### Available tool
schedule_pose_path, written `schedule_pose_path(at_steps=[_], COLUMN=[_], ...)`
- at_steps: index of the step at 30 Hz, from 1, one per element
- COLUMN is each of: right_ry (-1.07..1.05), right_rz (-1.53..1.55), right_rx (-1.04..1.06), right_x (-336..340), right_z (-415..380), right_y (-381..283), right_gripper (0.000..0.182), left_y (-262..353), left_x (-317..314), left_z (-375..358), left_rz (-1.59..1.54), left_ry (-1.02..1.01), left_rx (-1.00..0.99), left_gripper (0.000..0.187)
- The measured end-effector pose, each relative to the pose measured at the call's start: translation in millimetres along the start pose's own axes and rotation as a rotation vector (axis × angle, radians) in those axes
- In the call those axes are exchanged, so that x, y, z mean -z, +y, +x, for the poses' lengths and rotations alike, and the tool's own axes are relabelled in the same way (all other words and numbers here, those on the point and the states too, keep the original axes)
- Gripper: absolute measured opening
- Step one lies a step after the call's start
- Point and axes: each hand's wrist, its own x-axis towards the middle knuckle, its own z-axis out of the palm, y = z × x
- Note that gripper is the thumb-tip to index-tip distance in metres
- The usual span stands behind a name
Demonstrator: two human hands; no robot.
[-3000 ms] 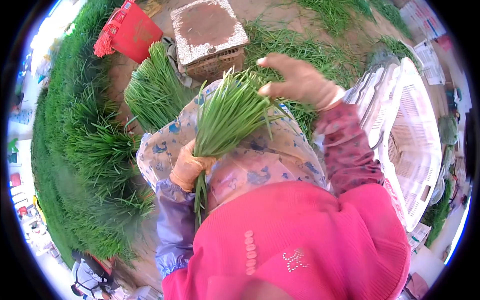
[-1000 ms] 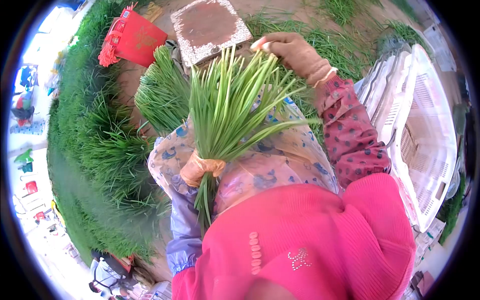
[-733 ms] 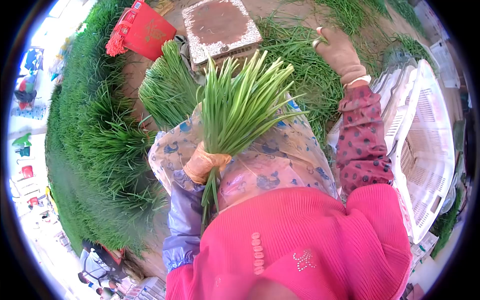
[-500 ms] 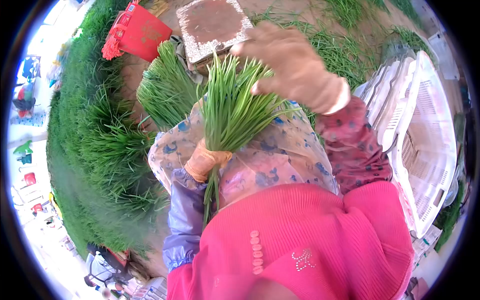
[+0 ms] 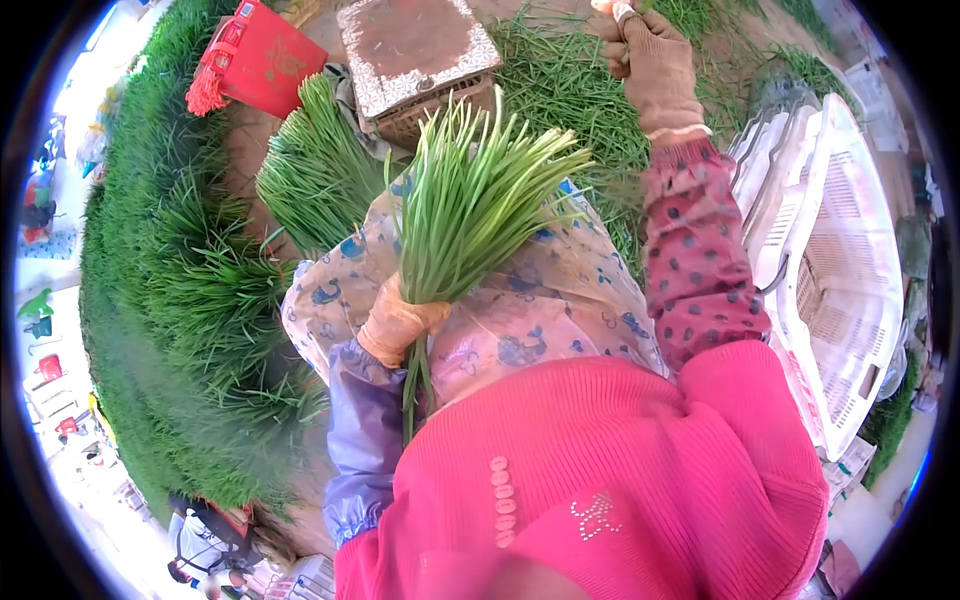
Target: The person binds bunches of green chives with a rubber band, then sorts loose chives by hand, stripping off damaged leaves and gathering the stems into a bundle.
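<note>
My left hand [image 5: 400,322], in a tan glove, grips a bunch of green chives [image 5: 470,205] near its lower end, held upright over my lap on a patterned plastic apron [image 5: 560,300]. The leaf tips fan out upward and short ends hang below the fist. My right hand [image 5: 655,65], also gloved, is stretched far forward over loose chives on the ground [image 5: 570,90]. Its fingers look curled, but the tips are cut off at the top edge of the view.
A stack of white plastic crates [image 5: 840,270] stands at my right. A low basket with a worn patterned lid [image 5: 415,50] sits ahead, with a laid bundle of chives [image 5: 315,175] beside it and a red bag [image 5: 255,60] behind. Rows of bundled chives [image 5: 190,300] line the left.
My right hand was on the leaf tips of the bunch half a second ago. It has now swung away forward to the top of the view. The left hand keeps its grip.
</note>
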Motion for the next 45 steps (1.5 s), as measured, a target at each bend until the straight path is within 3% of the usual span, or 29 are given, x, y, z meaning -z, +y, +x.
schedule_pose_path(at_steps=[1, 3, 5, 6, 7, 8, 10, 12, 13, 14, 15, 18, 20, 21, 22, 24, 27, 28, 30, 32, 34, 37, 39, 41, 42, 44, 45], right_ry=[-0.078, 0.025, -0.232, -0.243, -0.260, -0.239, -0.066, 0.194, 0.220, 0.223, 0.231, 0.382, 0.361, 0.227, 0.230, -0.188, -0.371, -0.501, -0.371, -0.043, 0.253, 0.464, 0.488, 0.409, 0.306, -0.060, -0.106], right_rz=[0.063, -1.034, -1.448, -1.624, -1.724, -1.724, -0.974, -0.759, -0.642, -0.511, -0.408, -0.317, -1.314, -1.442, -1.442, -0.891, -0.891, -0.796, -0.592, -0.481, -0.381, -0.299, -0.600, -0.584, 0.032, 0.400, 0.371], right_rx=[0.017, 0.230, 0.148, 0.112, 0.245, 0.230, -0.171, -0.114, -0.106, 0.068, 0.060, 0.161, 0.195, -0.001, 0.000, -0.183, -0.160, -0.130, -0.319, -0.180, -0.047, 0.091, 0.013, -0.158, -0.348, -0.575, -0.587], right_x=[-5.1, -33.9, -68.1, -75.3, -71.6, -73.6, -72.9, -51.6, -37.0, -22.2, -16.2, 13.7, 37.8, 38.4, 36.7, 24.0, -8.9, -14.2, -25.8, -24.6, -2.5, 26.6, 37.7, 27.4, 41.3, 11.8, -18.3], right_z=[-9.3, -19.5, -38.8, -39.3, -31.8, -26.4, -17.0, 4.5, 15.8, 22.9, 17.6, 20.6, 21.3, 19.0, 15.2, 1.1, -3.3, 1.6, 2.5, 10.3, 21.1, 14.8, 2.6, -10.4, -4.5, -24.4, -29.7], right_y=[-3.9, 12.4, 15.9, 38.2, 66.7, 65.7, 60.6, 75.7, 78.0, 76.8, 58.2, 38.6, 30.5, 28.1, 30.4, 38.0, 53.2, 64.8, 72.8, 76.5, 80.9, 72.1, 74.9, 88.2, 131.4, 138.7, 136.3], right_gripper=[0.015, 0.020, 0.037, 0.042, 0.033, 0.033, 0.022, 0.017, 0.018, 0.019, 0.024, 0.033, 0.037, 0.056, 0.056, 0.067, 0.073, 0.059, 0.038, 0.023, 0.023, 0.024, 0.022, 0.021, 0.025, 0.036, 0.050], left_y=[8.7, 8.8, 5.3, 7.7, 22.2, 30.3, 29.2, 33.8, 42.5, 47.2, 44.8, 33.7, 31.8, 29.3, 25.7, 20.6, 14.3, 11.6, 14.9, 26.4, 29.8, 35.5, 79.8, 86.1, 90.0, 109.0, 113.6], left_x=[-1.8, -3.8, -3.9, -5.1, -7.3, -8.4, -3.8, -0.5, -0.2, 0.8, 3.0, 8.5, 8.3, 9.7, 13.1, 17.6, 19.1, 17.9, 17.9, 17.4, 21.4, 35.1, 32.0, 37.8, 42.2, 44.4, 43.3], left_z=[-0.7, 0.8, 4.2, 5.6, 4.0, 3.1, 0.9, -6.8, -11.2, -14.0, -15.5, -21.7, -23.0, -21.8, -20.6, -17.9, -15.7, -14.4, -15.4, -21.7, -24.2, -16.2, -14.1, 2.1, 7.9, 12.1, 17.4], left_rz=[-0.023, -0.047, -0.027, -0.019, -0.092, -0.162, -0.239, -0.312, -0.410, -0.513, -0.513, -0.605, -0.683, -0.682, -0.685, -0.685, -0.635, -0.475, -0.315, -0.424, -0.477, -0.532, -0.575, -0.412, -0.255, -0.151, 0.111], left_ry=[0.014, 0.015, 0.010, 0.000, 0.018, 0.038, -0.001, -0.026, -0.044, -0.057, -0.051, -0.021, -0.017, -0.020, -0.090, -0.163, -0.206, -0.173, -0.135, -0.168, -0.103, -0.061, 0.011, 0.103, 0.164, 0.156, 0.155], left_rx=[0.028, 0.064, 0.035, 0.027, 0.086, 0.147, 0.190, 0.236, 0.250, 0.256, 0.248, 0.304, 0.232, 0.229, 0.204, 0.178, 0.242, 0.249, 0.257, 0.299, 0.293, 0.211, 0.140, 0.027, -0.045, -0.078, -0.208], left_gripper=[0.041, 0.040, 0.039, 0.039, 0.039, 0.039, 0.040, 0.041, 0.043, 0.046, 0.046, 0.049, 0.049, 0.049, 0.048, 0.046, 0.047, 0.045, 0.044, 0.040, 0.041, 0.041, 0.042, 0.044, 0.046, 0.051, 0.047])
